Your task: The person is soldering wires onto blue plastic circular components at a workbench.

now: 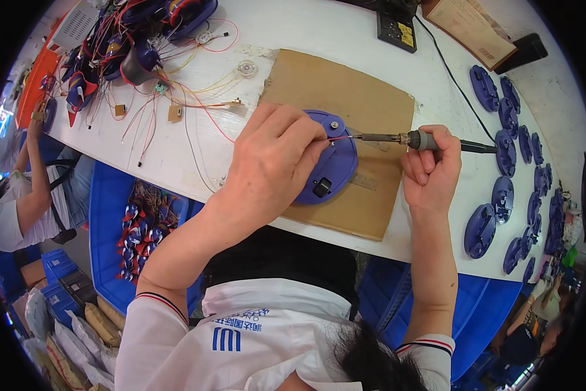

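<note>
Hands either side of purple base, left partly over it.

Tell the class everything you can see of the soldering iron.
The soldering iron is a slim, pen-like tool: a narrow, metal-looking shaft ending in a thin tip, then a collar, a grey grip and a dark rear end. It points left, roughly level across the picture, over the brown cardboard. The right hand holds it around the grip. Its tip is close to a red wire pinched in the left hand; whether they touch is unclear.
</note>
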A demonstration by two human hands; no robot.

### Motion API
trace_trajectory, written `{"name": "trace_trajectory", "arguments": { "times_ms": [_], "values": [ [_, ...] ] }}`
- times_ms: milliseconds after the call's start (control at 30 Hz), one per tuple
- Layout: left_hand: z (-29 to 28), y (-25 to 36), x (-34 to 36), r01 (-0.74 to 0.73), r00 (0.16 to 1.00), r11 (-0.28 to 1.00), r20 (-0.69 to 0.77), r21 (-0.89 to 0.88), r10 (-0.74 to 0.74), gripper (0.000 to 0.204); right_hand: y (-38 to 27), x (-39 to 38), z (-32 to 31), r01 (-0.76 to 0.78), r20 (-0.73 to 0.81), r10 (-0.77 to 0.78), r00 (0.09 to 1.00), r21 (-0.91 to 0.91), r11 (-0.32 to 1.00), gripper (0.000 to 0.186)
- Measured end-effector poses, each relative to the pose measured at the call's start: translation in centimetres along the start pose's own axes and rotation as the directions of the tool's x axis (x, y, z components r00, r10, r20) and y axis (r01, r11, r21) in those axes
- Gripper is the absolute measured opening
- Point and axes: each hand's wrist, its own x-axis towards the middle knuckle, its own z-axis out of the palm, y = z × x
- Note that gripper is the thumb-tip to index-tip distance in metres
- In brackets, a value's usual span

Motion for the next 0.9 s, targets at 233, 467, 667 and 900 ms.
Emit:
{"name": "trace_trajectory", "arguments": {
  "times_ms": [233, 467, 667, 900],
  "values": [
    [-0.3, 0.3, -1.0, 0.172, 0.984, 0.978, -0.018, -0.119, -0.175, 0.016, 0.4, -0.2, 0.4, -0.017, 0.011, 0.017, 1.0, -0.036, 0.999, 0.021],
    [-0.4, 0.5, -2.3, 0.201, 0.973, 0.969, -0.088, -0.141, -0.214, 0.018, 1.1, -0.4, 0.6, -0.019, 0.049, 0.024, 0.999, -0.091, 0.996, 0.022],
    [0.2, 0.1, -2.9, 0.151, 0.976, 0.983, -0.14, -0.102, -0.165, 0.021, 1.2, -0.4, 0.7, -0.04, 0.019, 0.042, 0.999, -0.097, 0.995, 0.021],
    [0.2, 0.0, -2.9, 0.119, 0.98, 0.99, -0.15, -0.075, -0.13, 0.022, 1.1, -0.6, 1.1, -0.027, -0.015, 0.026, 1.0, -0.077, 0.997, 0.017]
  ]
}}
